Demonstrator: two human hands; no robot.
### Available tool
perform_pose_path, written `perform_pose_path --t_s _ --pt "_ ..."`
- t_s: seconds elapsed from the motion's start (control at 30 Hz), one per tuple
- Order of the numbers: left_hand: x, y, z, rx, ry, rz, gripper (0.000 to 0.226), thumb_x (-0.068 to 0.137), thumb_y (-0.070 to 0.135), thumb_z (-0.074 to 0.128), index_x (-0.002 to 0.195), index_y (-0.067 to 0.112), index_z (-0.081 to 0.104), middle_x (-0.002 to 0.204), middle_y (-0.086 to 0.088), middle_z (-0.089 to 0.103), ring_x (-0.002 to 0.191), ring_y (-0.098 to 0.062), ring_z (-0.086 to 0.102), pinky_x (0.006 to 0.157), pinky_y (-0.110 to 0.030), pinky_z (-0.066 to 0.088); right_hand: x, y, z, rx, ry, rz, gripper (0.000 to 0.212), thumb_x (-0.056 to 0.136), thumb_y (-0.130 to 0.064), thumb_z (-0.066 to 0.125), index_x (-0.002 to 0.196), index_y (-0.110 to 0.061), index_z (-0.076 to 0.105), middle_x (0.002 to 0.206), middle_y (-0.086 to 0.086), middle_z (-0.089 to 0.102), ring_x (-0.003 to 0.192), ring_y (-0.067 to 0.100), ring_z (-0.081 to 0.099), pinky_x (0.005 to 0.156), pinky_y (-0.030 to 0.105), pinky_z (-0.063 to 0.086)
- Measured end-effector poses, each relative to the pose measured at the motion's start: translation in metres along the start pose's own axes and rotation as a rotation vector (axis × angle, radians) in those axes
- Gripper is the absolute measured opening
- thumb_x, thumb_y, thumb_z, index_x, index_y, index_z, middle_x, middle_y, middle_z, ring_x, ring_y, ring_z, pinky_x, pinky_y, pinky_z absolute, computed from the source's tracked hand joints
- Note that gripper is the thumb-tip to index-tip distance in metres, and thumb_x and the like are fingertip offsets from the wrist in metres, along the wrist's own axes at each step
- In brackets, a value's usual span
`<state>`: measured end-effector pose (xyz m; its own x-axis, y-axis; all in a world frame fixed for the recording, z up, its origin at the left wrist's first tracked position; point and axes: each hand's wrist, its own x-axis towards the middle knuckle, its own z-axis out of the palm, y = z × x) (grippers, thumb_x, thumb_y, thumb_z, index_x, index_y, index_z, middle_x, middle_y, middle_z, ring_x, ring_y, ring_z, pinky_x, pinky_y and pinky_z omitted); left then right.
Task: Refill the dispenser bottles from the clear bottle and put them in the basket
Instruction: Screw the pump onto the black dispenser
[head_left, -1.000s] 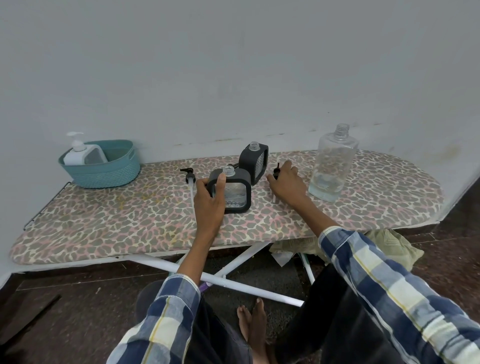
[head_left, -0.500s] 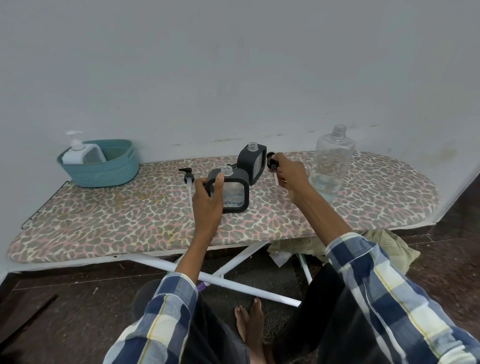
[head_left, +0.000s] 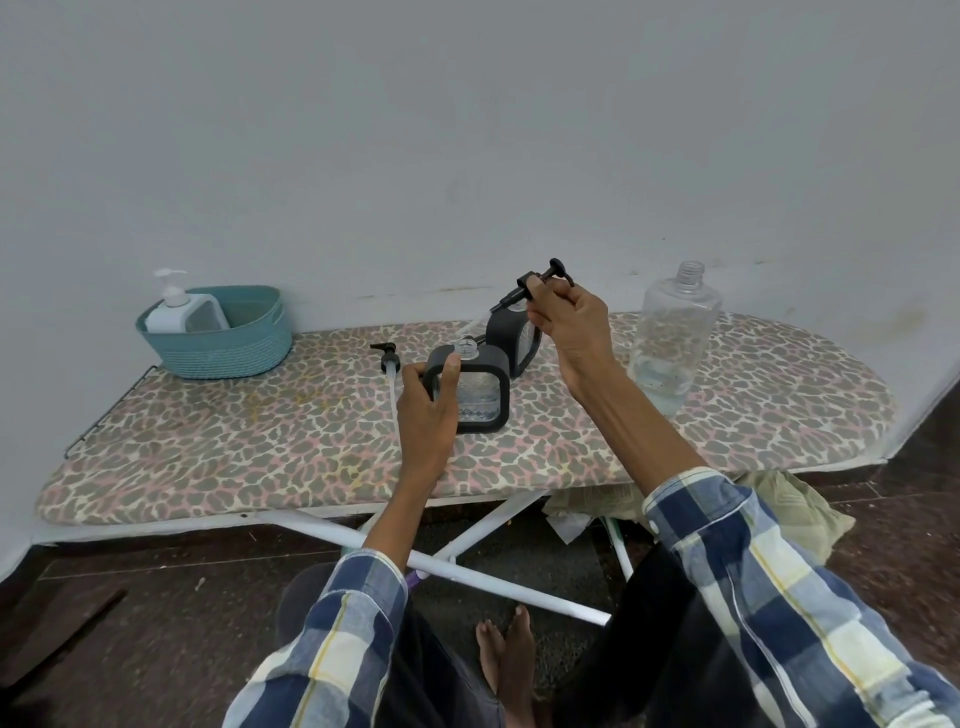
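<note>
**Pump head held above the open dispensers**

I see the near black dispenser bottle (head_left: 470, 387) standing uncapped on the ironing board (head_left: 208, 447), my left hand (head_left: 428, 410) gripping its side. My right hand (head_left: 569, 317) pinches a black pump head (head_left: 535, 283) above the rear black dispenser bottle (head_left: 511, 338). The clear bottle (head_left: 672, 338) stands to the right; the white dispenser (head_left: 182, 312) sits in the teal basket (head_left: 218, 345) far left.

Open patterned surface (head_left: 208, 441) lies between the teal basket (head_left: 218, 343) at far left and two black dispensers (head_left: 470, 387) at centre. A clear bottle (head_left: 672, 338) stands right, with bare cover beyond.
</note>
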<state>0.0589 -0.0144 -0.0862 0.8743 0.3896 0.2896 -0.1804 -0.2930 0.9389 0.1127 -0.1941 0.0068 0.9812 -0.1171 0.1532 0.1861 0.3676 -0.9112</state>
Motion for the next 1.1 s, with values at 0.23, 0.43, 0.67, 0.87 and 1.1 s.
perform_pose_path --t_s 0.23,0.43,0.67,0.87,1.1 --pt "0.001 -0.002 0.0 -0.012 0.007 0.012 0.054 0.102 0.066 0.056 0.119 0.016 0.055 0.091 -0.01 0.067 0.071 -0.014 0.059 0.067 -0.04 0.051 0.002 0.008 -0.004 -0.196 0.062 -0.09 0.02 0.091 -0.029 0.083 0.104 -0.017 0.073 0.105 0.006 0.079 0.097 0.018 0.073 0.094 0.037 0.061" --pt "0.0 -0.003 0.0 -0.039 -0.011 0.04 0.062 0.093 0.083 0.057 0.117 0.025 0.056 0.099 0.001 0.069 0.091 -0.02 0.071 0.086 -0.047 0.06 -0.012 -0.002 0.007 -0.466 -0.041 -0.274 0.027 0.096 -0.032 0.077 0.12 -0.021 0.073 0.114 -0.009 0.077 0.096 -0.002 0.07 0.081 0.016 0.056" --pt "-0.002 0.001 0.0 -0.027 -0.016 0.105 0.043 0.101 0.067 0.06 0.112 0.025 0.059 0.094 0.004 0.068 0.085 -0.013 0.067 0.081 -0.036 0.056 -0.021 0.01 0.019 -0.661 -0.258 -0.314 0.038 0.094 -0.032 0.077 0.128 -0.016 0.074 0.117 -0.004 0.077 0.098 0.009 0.074 0.094 0.045 0.062" --pt "-0.003 0.002 -0.001 -0.045 -0.022 0.114 0.042 0.103 0.062 0.06 0.113 0.021 0.06 0.092 0.003 0.068 0.08 -0.011 0.062 0.077 -0.031 0.052 -0.023 0.029 0.018 -0.794 -0.363 -0.284 0.041 0.1 -0.026 0.074 0.138 -0.01 0.068 0.126 0.003 0.072 0.109 0.016 0.071 0.1 0.036 0.059" --pt "-0.003 0.0 -0.002 -0.1 -0.026 0.08 0.048 0.102 0.063 0.06 0.111 0.016 0.06 0.09 -0.004 0.064 0.074 -0.011 0.057 0.075 -0.036 0.049 -0.023 0.037 0.017 -0.762 -0.356 -0.263 0.037 0.094 -0.025 0.081 0.126 -0.008 0.071 0.115 -0.002 0.075 0.1 0.007 0.07 0.092 0.02 0.056"
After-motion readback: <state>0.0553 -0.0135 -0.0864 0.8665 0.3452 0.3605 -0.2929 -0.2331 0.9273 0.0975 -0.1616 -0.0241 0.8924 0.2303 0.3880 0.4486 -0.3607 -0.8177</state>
